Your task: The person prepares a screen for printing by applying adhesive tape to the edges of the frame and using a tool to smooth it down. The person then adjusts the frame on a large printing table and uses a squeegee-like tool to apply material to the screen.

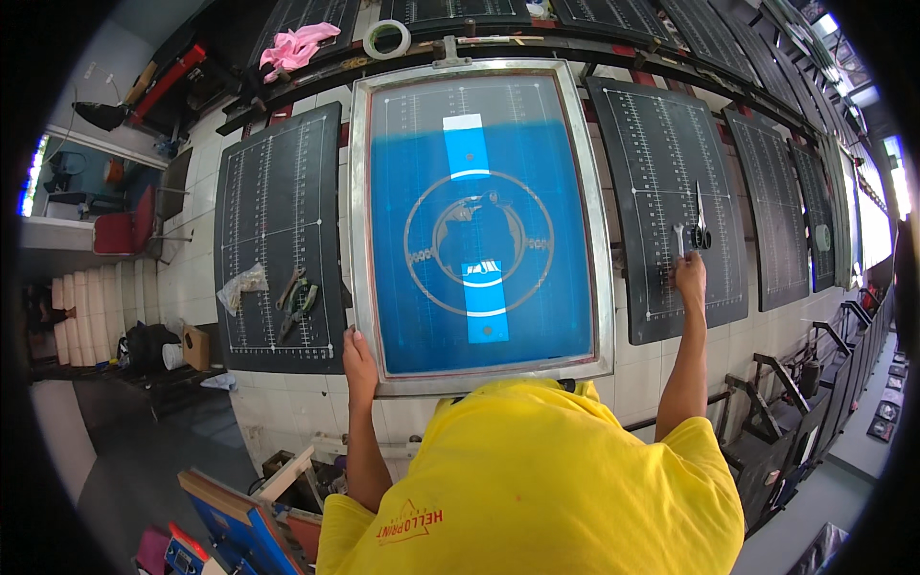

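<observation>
A screen printing frame (600, 316) with silver metal sides and blue mesh lies in front of me. Its mesh carries a round emblem, and white strips show through above and below the middle. My left hand (359, 366) grips the frame's lower left edge, fingers pointing up along the side. On the black board to the right, my right hand (689, 276) has its fingers closed on the lower end of a small silver wrench (679, 239). Just beyond those fingers lies a pair of scissors (701, 225) with black handles.
On the left black board (278, 211) are a clear plastic bag (245, 285) and green-handled pliers (304, 299). A tape roll (386, 39) and a pink cloth (295, 48) sit along the far rail. More marked boards (770, 211) stand to the right. A red chair (129, 230) is farther left.
</observation>
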A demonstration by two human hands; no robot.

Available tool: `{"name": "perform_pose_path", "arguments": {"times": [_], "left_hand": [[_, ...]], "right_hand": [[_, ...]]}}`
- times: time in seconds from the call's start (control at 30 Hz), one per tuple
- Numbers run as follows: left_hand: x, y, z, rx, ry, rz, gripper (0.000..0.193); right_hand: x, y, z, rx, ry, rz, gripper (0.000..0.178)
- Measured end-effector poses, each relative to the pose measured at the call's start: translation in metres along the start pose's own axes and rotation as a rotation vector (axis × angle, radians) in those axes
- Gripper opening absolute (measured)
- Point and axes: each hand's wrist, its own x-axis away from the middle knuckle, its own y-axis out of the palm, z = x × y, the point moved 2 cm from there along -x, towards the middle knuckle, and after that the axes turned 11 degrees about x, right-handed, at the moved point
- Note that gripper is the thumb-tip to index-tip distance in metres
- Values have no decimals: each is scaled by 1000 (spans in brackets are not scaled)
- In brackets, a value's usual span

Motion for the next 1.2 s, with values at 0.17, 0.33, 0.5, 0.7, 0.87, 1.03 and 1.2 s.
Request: {"name": "perform_pose_path", "arguments": {"times": [0.17, 0.33, 0.5, 0.7, 0.87, 1.03, 1.2], "left_hand": [[-15, 8, 11, -105, -53, -29, 50], [-59, 12, 7, -23, 53, -19, 46], [-96, 21, 21, -58, 82, 29, 45], [-96, 24, 29, 5, 77, -8, 46], [-96, 20, 27, 43, -9, -19, 51], [-97, 18, 26, 116, -44, -60, 52], [-98, 19, 18, 161, -34, -38, 53]], "right_hand": [[-13, 4, -12, -86, -221, 141, 19], [15, -3, -101, -355, -235, -1, 15], [27, -3, -149, -365, -358, -11, 14], [34, 6, -120, -174, -336, 202, 17], [47, 9, -48, 34, -248, 358, 20], [53, 14, -10, 19, -178, 387, 20], [57, 15, -7, 183, -237, 539, 21]]}}
